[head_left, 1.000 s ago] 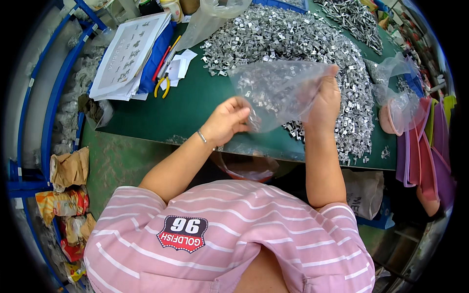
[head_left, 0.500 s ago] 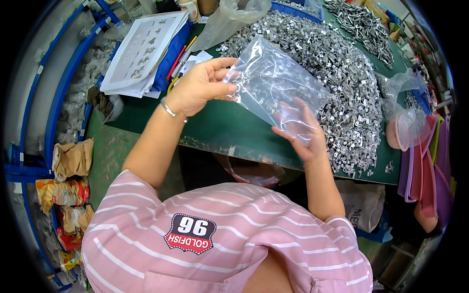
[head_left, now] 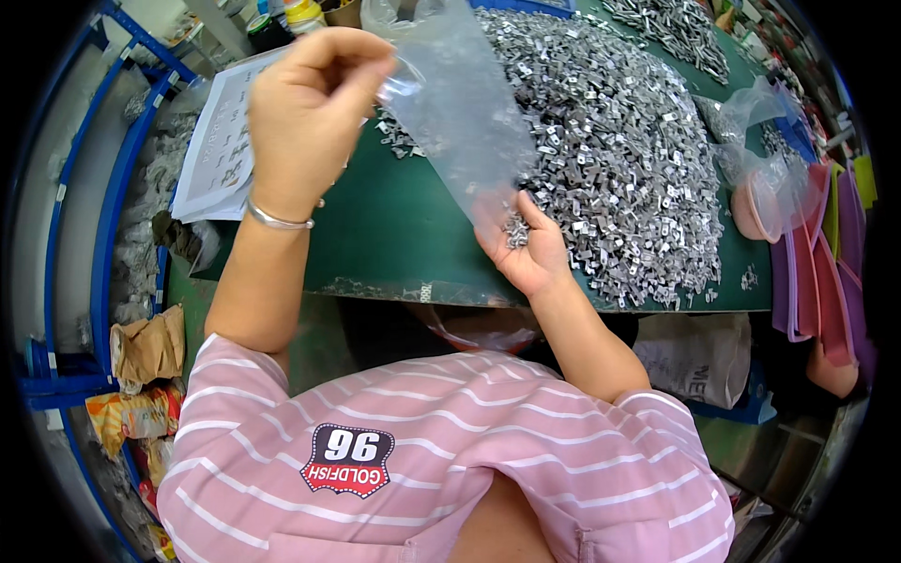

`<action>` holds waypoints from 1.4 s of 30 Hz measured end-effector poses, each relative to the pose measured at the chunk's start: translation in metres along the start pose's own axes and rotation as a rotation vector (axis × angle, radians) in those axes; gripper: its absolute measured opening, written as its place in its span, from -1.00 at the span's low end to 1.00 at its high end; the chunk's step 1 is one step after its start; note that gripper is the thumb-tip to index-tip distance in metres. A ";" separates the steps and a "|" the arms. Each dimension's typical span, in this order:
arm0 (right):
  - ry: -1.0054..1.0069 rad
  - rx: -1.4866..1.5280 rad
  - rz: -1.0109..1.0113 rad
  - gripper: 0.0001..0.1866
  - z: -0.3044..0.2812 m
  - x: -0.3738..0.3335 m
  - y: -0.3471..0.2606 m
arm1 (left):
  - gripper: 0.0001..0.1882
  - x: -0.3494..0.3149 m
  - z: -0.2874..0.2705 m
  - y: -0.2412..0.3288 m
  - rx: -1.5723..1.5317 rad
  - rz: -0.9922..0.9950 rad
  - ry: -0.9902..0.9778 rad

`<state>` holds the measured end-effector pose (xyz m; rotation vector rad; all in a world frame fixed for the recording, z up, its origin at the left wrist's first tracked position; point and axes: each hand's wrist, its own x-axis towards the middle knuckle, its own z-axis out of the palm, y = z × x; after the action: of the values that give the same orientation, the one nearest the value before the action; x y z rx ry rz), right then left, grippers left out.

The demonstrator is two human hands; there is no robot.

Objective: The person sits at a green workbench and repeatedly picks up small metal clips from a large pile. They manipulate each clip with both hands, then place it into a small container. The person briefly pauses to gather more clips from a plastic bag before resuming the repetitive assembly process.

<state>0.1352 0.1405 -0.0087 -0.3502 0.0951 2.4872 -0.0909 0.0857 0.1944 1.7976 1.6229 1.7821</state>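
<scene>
My left hand (head_left: 314,122) is raised over the table's left part, its fingers pinched on one end of a clear plastic bag (head_left: 462,103). The bag hangs slanting down to the right. At its lower end my right hand (head_left: 537,258) lies palm up, thumb apart, its fingers curled behind the film and gripping that end. A small clump of shiny metal pieces (head_left: 515,231) rests at the palm by the bag's bottom; whether all are inside the bag I cannot tell. Close by on the right spreads a large pile of small metal brackets (head_left: 624,141).
The green table (head_left: 375,258) has a worn front edge. Printed sheets (head_left: 214,150) lie at the left, metal pins (head_left: 671,33) far right. A pink container (head_left: 751,216) and clear bags stand at the right edge, near hanging purple and pink strips (head_left: 815,272). Blue shelving (head_left: 122,197) runs along the left.
My left hand has risen and moved left, stretching the bag out lengthwise. My right hand has moved down and left, turning palm up under the bag's end, where metal pieces now show.
</scene>
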 end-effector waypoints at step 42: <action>1.057 -2.276 -0.102 -0.74 0.188 -0.112 -0.504 | -0.75 -0.167 0.076 -0.151 -0.209 -0.799 0.170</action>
<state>0.4769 0.5114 0.2092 -2.1484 -2.1352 0.8080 -0.0697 0.0690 -0.0417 0.7401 1.7675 1.6335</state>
